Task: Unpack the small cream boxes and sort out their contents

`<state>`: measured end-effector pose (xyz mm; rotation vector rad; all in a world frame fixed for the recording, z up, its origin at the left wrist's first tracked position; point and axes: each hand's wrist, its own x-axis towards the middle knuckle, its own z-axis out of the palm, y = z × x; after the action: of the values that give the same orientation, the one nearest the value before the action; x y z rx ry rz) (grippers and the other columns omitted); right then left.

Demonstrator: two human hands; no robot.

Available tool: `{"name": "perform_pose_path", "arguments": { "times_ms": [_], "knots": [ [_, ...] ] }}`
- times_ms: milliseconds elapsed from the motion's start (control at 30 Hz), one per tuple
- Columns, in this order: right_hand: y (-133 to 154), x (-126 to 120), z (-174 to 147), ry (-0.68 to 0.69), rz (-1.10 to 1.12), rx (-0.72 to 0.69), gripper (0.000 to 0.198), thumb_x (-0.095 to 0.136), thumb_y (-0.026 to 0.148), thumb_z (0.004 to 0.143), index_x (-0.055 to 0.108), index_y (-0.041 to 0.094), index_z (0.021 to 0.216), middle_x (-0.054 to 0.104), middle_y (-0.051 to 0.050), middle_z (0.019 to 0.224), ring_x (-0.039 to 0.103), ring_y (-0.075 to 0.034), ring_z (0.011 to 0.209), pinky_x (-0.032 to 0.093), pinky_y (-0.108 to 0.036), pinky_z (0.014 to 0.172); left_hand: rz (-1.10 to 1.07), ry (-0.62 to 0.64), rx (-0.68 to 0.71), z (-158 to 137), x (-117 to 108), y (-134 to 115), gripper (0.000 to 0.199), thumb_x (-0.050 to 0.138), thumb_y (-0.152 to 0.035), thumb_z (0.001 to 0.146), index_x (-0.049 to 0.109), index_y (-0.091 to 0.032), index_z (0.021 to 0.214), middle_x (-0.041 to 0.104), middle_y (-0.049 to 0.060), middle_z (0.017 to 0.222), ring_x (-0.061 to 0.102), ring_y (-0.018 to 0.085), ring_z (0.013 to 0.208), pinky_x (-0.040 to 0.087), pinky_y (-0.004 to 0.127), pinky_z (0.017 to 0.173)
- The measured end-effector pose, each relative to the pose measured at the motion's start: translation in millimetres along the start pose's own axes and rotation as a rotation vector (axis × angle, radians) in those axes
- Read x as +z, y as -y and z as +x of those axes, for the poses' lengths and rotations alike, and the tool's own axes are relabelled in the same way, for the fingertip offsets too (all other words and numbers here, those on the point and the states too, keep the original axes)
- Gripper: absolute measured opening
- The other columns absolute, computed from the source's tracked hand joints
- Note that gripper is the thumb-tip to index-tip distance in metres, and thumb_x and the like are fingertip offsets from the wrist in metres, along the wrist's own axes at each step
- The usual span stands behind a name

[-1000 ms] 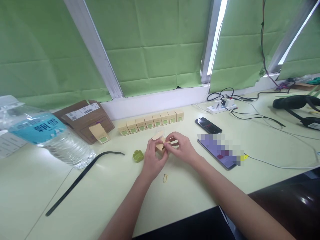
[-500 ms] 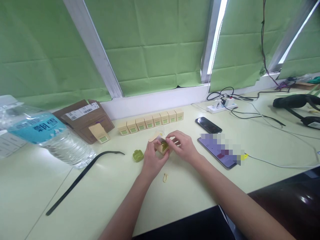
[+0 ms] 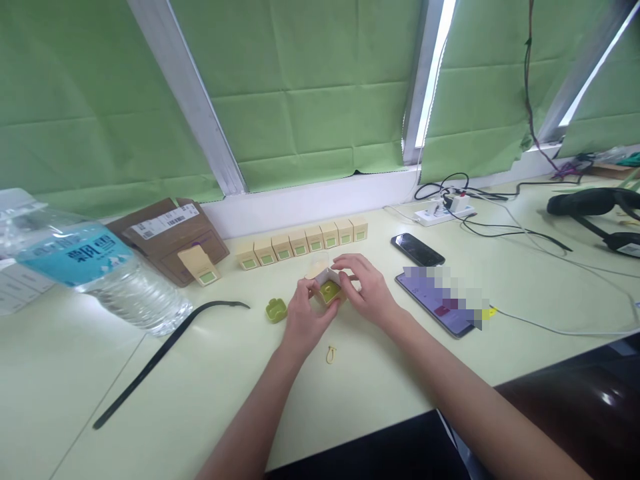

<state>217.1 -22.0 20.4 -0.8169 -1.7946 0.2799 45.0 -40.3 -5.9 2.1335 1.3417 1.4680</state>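
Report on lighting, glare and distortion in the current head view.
Head view: the window gap is blown out to white; the bottle looks stretched and leaning near the left edge; blocky pixelation masks part of the larger phone; fine print on the row of small boxes is too small to read.

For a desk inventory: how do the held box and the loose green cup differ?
The box is tan outside; the green cup is green. The box is straight-walled; the green cup has a lobed outline. The left hand holds the box; the green cup sits on the table. Both are small.
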Motion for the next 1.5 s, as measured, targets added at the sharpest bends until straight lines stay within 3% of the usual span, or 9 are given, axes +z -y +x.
{"name": "perform_pose_path", "arguments": {
  "times_ms": [167, 533, 733, 1000, 1367, 1500],
  "knots": [
    [-3, 0, -1, 0.061, -0.149, -0.097, 0.029, 0.046, 0.009, 0.092, 0.070, 0.025, 0.094, 0.062, -0.008, 0.125, 0.061, -0.022, 0.118, 0.060, -0.038, 0.089, 0.096, -0.035, 0.090, 1, -1, -1, 0.036, 0.072, -0.026, 0.081, 0.043, -0.025, 0.103, 0.057, -0.001, 0.093, 0.064, 0.016, 0.083, 0.053, 0.031, 0.074],
    [0, 1, -2, 0.096, -0.304, -0.077, 0.026, 0.052, 0.013, 0.092, 0.073, 0.027, 0.099, 0.064, -0.006, 0.128, 0.062, -0.024, 0.113, 0.059, -0.035, 0.077, 0.157, -0.024, 0.216, 3, -3, -3, 0.031, 0.064, -0.016, 0.087, 0.047, -0.025, 0.111, 0.062, 0.008, 0.120, 0.063, 0.023, 0.112, 0.053, 0.039, 0.090],
    [-1, -2, -1, 0.101, -0.291, -0.047, 0.026, 0.052, 0.009, 0.089, 0.071, 0.026, 0.094, 0.063, -0.005, 0.131, 0.061, -0.023, 0.115, 0.059, -0.037, 0.086, 0.161, -0.014, 0.223, 3, -2, -4, 0.032, 0.064, -0.015, 0.086, 0.048, -0.026, 0.112, 0.061, 0.009, 0.123, 0.062, 0.024, 0.115, 0.053, 0.041, 0.091],
    [4, 1, -3, 0.173, -0.297, 0.014, 0.021, 0.056, 0.015, 0.088, 0.071, 0.026, 0.096, 0.060, -0.006, 0.134, 0.061, -0.025, 0.115, 0.057, -0.031, 0.065, 0.134, 0.030, 0.285, 3, -2, -6, 0.032, 0.062, -0.013, 0.086, 0.048, -0.026, 0.111, 0.060, 0.009, 0.126, 0.060, 0.024, 0.119, 0.054, 0.042, 0.092],
    [2, -1, -4, 0.234, -0.198, 0.065, 0.011, 0.060, 0.023, 0.089, 0.071, 0.024, 0.089, 0.060, -0.007, 0.134, 0.061, -0.024, 0.120, 0.059, -0.035, 0.078, 0.105, 0.064, 0.270, 3, -4, -9, 0.031, 0.061, -0.011, 0.086, 0.048, -0.026, 0.109, 0.060, 0.009, 0.128, 0.060, 0.025, 0.120, 0.053, 0.046, 0.094],
    [1, -1, -3, 0.228, -0.168, 0.057, 0.014, 0.056, 0.021, 0.093, 0.070, 0.025, 0.093, 0.058, -0.006, 0.136, 0.064, -0.022, 0.113, 0.058, -0.032, 0.073, 0.112, 0.051, 0.275, 4, -3, -10, 0.029, 0.062, -0.016, 0.088, 0.048, -0.026, 0.110, 0.061, 0.009, 0.124, 0.061, 0.024, 0.117, 0.054, 0.042, 0.091]
  ]
}}
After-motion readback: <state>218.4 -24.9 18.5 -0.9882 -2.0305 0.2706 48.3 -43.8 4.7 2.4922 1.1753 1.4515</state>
